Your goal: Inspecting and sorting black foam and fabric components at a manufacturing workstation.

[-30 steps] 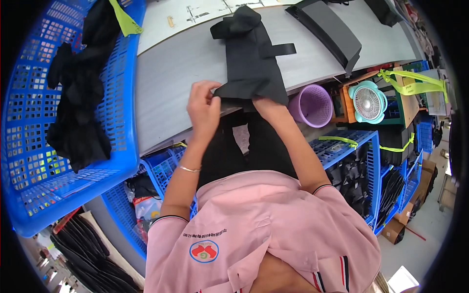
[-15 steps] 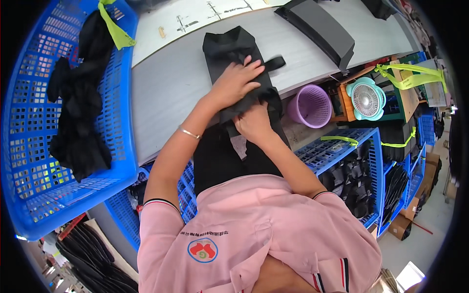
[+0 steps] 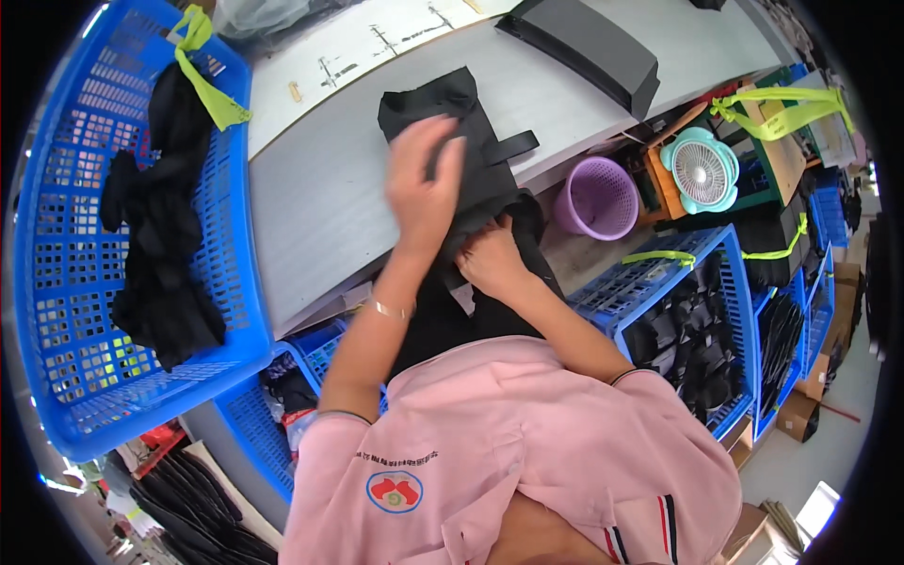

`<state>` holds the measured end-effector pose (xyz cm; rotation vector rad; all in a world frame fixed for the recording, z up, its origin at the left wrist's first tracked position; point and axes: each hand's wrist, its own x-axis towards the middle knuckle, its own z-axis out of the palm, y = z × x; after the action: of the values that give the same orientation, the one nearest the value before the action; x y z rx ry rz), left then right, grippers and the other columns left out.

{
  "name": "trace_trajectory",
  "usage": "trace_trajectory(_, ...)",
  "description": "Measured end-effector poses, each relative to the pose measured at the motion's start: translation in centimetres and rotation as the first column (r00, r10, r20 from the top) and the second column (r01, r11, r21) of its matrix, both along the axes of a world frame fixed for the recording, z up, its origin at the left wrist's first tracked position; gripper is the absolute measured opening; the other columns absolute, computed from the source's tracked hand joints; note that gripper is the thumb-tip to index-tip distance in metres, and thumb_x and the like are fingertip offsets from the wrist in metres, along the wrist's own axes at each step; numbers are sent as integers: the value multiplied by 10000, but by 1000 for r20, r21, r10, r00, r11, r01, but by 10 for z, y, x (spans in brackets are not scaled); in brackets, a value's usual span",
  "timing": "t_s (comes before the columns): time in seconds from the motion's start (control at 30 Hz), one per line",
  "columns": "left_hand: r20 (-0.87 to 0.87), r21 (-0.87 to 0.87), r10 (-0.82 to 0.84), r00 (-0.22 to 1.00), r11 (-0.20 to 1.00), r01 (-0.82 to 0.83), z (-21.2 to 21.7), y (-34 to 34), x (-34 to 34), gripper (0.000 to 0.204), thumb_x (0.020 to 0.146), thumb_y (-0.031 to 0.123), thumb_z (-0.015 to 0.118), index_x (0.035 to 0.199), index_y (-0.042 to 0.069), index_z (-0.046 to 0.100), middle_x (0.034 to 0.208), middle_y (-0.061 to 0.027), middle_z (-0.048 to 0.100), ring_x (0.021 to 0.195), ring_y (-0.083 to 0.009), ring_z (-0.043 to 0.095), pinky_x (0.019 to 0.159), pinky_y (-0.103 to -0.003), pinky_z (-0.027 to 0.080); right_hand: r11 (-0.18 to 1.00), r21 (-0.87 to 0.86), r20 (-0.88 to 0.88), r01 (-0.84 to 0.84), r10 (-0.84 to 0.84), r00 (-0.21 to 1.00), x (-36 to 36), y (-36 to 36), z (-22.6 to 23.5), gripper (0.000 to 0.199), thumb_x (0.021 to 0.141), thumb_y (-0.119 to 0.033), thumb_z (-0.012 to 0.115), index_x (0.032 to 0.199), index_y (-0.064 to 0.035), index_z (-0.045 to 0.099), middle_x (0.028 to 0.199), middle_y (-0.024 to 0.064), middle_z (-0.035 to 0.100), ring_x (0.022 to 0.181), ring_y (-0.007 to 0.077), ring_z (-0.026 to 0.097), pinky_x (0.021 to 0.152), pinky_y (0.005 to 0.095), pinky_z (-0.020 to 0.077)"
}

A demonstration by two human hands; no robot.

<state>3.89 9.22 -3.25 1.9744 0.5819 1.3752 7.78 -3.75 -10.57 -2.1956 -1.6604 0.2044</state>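
Observation:
A black fabric piece [image 3: 482, 179], shaped like a flat pouch, lies on the grey table and hangs over its near edge toward my lap. Its far end is folded open, and a short black strap [image 3: 513, 146] sticks out from the right side. My left hand [image 3: 424, 184] is over the left part of the piece, fingers loosely bent and thumb apart, with nothing visible in it. My right hand [image 3: 494, 260] grips the near end of the fabric at the table edge, its fingers curled and partly hidden in the cloth.
On the left stands a large blue basket [image 3: 247, 282] with black fabric inside. A dark curved panel [image 3: 589, 47] lies at the table's far right. Beyond the right edge are a purple basket [image 3: 603, 193], a teal fan [image 3: 702, 169] and a blue crate [image 3: 744, 311] of black parts.
My left hand has lifted off the fabric and moved left, its fingers now bent upward. The right hand keeps its grip at the near end. The view has shifted slightly.

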Motion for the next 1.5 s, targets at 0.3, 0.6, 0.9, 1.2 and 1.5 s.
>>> trace_trajectory(0.3,471,-877,-35,881,82,473,-46,-19,-87,485,985,279,630,1335,-33,510,1277,-121,616,1138,-207,615,995,-345,488,912,367,-147,-184,252,957,-32,-39,45,140,863,-146,653,906,-17,687,935,157,673,882,322,644,745,427,509)
trace_trajectory(0.6,406,-878,-112,907,228,421,1,-55,-91,444,1013,273,584,1330,-31,518,1276,-127,628,1123,-213,635,982,-345,509,811,286,-579,511,-279,766,41,-86,84,328,866,-290,761,957,9,662,832,91,647,722,144,581,678,304,489)
trace_trajectory(0.9,477,-852,-143,867,167,497,-9,-88,-96,407,994,277,616,1286,-4,582,1289,-111,632,1155,-204,615,1008,-348,487,904,6,-991,428,-52,123,23,-88,83,1021,902,-299,734,1520,87,19,1347,129,512,1227,175,477,1072,312,370)
trace_trajectory(1.2,389,-846,-159,907,329,420,-13,-97,-81,386,994,243,612,1278,-16,584,1270,-97,645,1114,-205,634,985,-353,503,843,354,-685,404,-60,726,8,-90,60,548,968,-171,630,1453,-5,437,1332,210,576,1235,243,567,1003,305,428)
trace_trajectory(1.5,410,-871,-201,890,205,447,-9,-82,-87,312,943,162,679,1197,-15,639,1165,-94,696,1049,-193,663,946,-342,533,683,416,-809,601,-24,588,15,-80,49,499,1006,-239,578,1414,22,460,1407,251,510,1263,289,558,1041,315,405)
